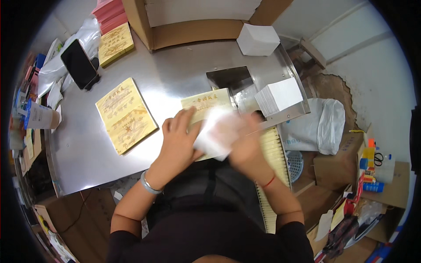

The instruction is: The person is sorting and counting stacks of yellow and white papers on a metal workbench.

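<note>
A yellow printed paper packet (206, 99) lies at the front of the metal table. My left hand (177, 133) rests at its left side, fingers bent and apart, thumb near a folded white paper sheet (212, 138). The white sheet is smeared by motion above the packet. My right hand (247, 144), blurred too, grips the sheet at its right side; its fingertips are hard to make out. To the left of my hands lies a stack of yellow printed packets (126, 116).
White paper stacks (283, 97) stand at the metal table's (87, 162) right edge and back right (258, 40). A cardboard box (197, 34) is at the back. A phone (79, 64) leans at left, near more yellow packets (115, 44). A row of yellow packets (274, 153) runs beside my right arm.
</note>
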`<state>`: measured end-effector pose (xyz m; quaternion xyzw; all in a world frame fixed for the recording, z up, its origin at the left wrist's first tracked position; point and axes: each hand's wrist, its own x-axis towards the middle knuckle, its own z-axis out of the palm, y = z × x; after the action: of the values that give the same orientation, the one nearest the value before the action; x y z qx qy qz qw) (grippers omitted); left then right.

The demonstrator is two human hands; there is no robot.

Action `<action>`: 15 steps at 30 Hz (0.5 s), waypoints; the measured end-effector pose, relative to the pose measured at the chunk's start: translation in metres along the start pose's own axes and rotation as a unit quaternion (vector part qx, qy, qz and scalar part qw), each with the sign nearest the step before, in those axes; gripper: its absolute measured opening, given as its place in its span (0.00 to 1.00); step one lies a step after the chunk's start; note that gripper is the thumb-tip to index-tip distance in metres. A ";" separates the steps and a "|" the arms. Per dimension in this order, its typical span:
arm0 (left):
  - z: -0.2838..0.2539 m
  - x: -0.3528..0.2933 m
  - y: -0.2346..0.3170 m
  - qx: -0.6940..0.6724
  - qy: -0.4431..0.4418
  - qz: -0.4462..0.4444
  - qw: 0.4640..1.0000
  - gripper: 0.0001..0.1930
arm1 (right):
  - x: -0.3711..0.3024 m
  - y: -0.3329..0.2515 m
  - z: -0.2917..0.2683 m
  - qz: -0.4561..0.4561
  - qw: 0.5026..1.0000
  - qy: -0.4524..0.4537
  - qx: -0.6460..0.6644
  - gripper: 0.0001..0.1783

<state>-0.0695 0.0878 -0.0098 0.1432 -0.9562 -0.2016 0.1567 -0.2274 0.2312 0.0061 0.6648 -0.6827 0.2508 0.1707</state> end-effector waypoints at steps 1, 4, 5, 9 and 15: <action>-0.005 0.002 -0.005 0.023 -0.004 -0.005 1.000 0.30 | 0.004 -0.022 0.002 -0.075 0.987 -0.108 0.088 0.15; 0.000 0.005 -0.005 0.011 0.012 -0.039 0.999 0.27 | 0.017 -0.003 0.026 0.038 0.995 -0.082 0.031 0.15; 0.003 0.006 -0.002 -0.021 0.035 -0.070 0.997 0.24 | 0.024 -0.001 0.032 0.040 0.995 -0.085 0.031 0.15; 0.009 0.001 0.013 0.031 0.040 0.028 0.998 0.12 | 0.045 0.018 0.034 0.013 0.968 -0.133 0.211 0.15; 0.007 0.005 0.008 0.048 -0.017 -0.017 0.999 0.18 | 0.018 0.067 -0.029 0.251 0.954 0.111 -0.123 0.11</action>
<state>-0.0784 0.0955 -0.0113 0.1637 -0.9648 -0.1601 0.1296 -0.2983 0.2322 0.0317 0.4136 -0.8300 0.2720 0.2569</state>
